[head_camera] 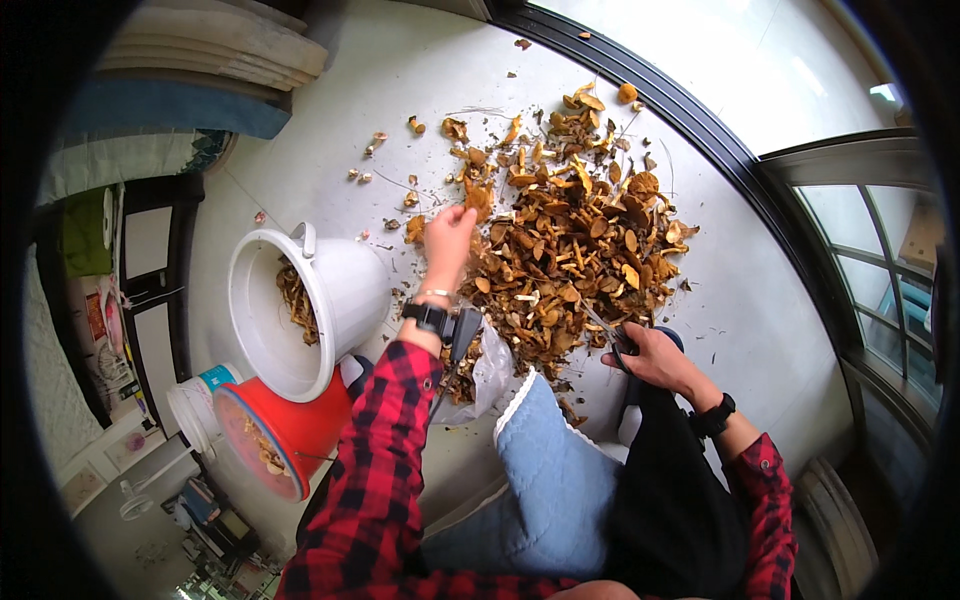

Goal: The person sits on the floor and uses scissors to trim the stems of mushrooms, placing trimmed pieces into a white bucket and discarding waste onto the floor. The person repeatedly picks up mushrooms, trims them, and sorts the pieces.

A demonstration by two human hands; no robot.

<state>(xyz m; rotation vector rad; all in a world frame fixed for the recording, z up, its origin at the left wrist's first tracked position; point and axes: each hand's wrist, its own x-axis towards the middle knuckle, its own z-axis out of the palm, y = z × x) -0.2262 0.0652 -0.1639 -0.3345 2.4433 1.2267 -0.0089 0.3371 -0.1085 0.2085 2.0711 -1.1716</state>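
Note:
A large heap of brown mushrooms (577,240) lies spread on the pale floor. Over its left edge is my left hand (448,240), fingertips together by a mushroom with an orange-brown cap (478,196); whether they grip it cannot be told. My right hand (651,356), at the heap's near right edge, holds scissors (609,328) by their dark handles, blades pointing to the mushrooms. A clear plastic bag (491,367) with more mushrooms and debris lies between my forearms at the near side of the heap.
A white bucket (352,289) with brown stems inside stands at the left. Beside it are a red bucket (315,427) holding mushroom pieces and a smaller white bucket (187,412). Loose mushrooms (416,125) are scattered beyond my left hand. A black door track (675,97) runs along the right.

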